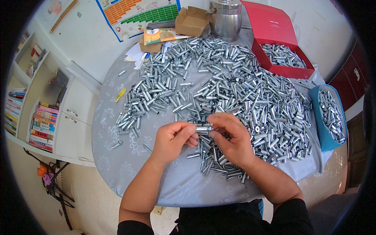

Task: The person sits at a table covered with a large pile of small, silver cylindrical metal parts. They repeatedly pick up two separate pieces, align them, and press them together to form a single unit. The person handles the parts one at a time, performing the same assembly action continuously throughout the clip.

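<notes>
My left hand (pixel 171 141) pinches a shiny metal sleeve (pixel 201 129), which looks like part of an expansion bolt, between thumb and fingers. It is held roughly level above the near side of the pile. At the sleeve's right end, the thumb and forefinger of my right hand (pixel 234 141) close in; whether a small part sits between them is too small to make out. Beneath and beyond both hands spreads a large heap of loose metal sleeves (pixel 270 109). Further left lies a group of metal bolts (pixel 156 92), seemingly with sleeves on them.
A red lidded box (pixel 286 71) of metal parts stands at the back right, a blue fabric bin (pixel 319 121) of more at the right edge. Behind are a steel pot (pixel 225 21) and a cardboard box (pixel 192 19). A yellow pen (pixel 120 94) lies left on the cloth-covered table (pixel 111 156).
</notes>
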A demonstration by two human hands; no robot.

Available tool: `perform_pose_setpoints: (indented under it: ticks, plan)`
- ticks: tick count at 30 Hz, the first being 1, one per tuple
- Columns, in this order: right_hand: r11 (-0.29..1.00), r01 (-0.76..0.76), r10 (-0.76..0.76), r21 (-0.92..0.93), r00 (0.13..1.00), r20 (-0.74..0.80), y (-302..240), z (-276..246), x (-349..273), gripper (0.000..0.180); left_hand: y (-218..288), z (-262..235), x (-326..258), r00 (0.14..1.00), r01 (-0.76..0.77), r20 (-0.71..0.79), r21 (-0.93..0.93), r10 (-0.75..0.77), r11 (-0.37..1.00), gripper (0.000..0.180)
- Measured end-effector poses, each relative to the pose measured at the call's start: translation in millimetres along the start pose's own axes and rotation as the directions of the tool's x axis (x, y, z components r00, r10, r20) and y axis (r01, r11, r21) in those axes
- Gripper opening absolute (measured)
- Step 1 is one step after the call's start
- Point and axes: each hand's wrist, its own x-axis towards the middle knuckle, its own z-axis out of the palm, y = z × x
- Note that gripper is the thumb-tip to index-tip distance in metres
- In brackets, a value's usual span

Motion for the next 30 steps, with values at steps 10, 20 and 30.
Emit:
perform_pose_setpoints:
  ticks: [10, 20, 30]
  plan:
    - [0.996, -0.077, 0.082, -0.050, 0.991, 0.108, 3, -5, -5, 0.024, 1, 2, -1, 0.998, -0.068, 0.012, 0.013, 0.068, 0.998, 0.021]
    - [0.985, -0.173, 0.173, -0.007, 0.981, 0.090, -5, -3, -5, 0.024, -3, 0, 0, 0.998, -0.057, 0.015, -0.030, 0.057, 0.998, 0.020]
    - [0.972, -0.233, 0.231, 0.020, 0.970, 0.070, -6, -1, -6, 0.019, -4, 0, 0, 0.998, -0.066, 0.016, -0.033, 0.066, 0.997, 0.018]
